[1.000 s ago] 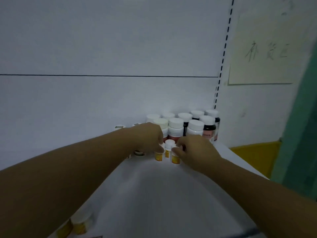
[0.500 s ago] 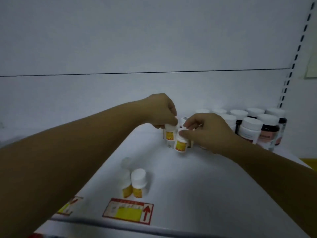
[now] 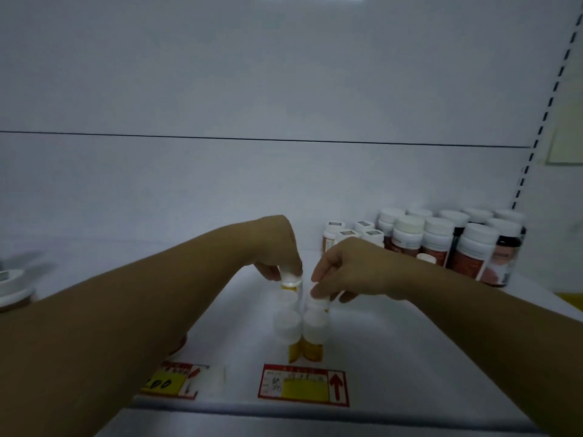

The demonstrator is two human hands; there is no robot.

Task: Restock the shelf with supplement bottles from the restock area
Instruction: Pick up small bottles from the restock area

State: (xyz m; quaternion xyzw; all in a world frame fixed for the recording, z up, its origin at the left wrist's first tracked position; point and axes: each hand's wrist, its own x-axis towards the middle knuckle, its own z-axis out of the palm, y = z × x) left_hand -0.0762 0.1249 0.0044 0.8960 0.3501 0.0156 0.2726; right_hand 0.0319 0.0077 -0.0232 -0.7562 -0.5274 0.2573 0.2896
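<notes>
My left hand (image 3: pixel 277 247) grips a small white-capped bottle with a yellow label (image 3: pixel 291 281) by its top, held just above the white shelf (image 3: pixel 394 357). My right hand (image 3: pixel 350 269) pinches a second small yellow-labelled bottle (image 3: pixel 320 304) right beside it. Directly in front of them, nearer the shelf's front edge, two more small yellow-labelled bottles (image 3: pixel 301 335) stand side by side, touching. The lower parts of the held bottles are hidden behind this pair.
Several larger white-capped bottles with red-brown labels (image 3: pixel 441 244) crowd the back right corner. Two red-and-yellow price tags (image 3: pixel 304 386) sit along the front edge. A white round object (image 3: pixel 12 285) lies at far left. A slotted upright (image 3: pixel 542 121) runs up the right side.
Both hands carried their small bottles from beside the large bottles leftward and toward the front, stopping just behind the pair standing above the price tag. The camera view also shifted left.
</notes>
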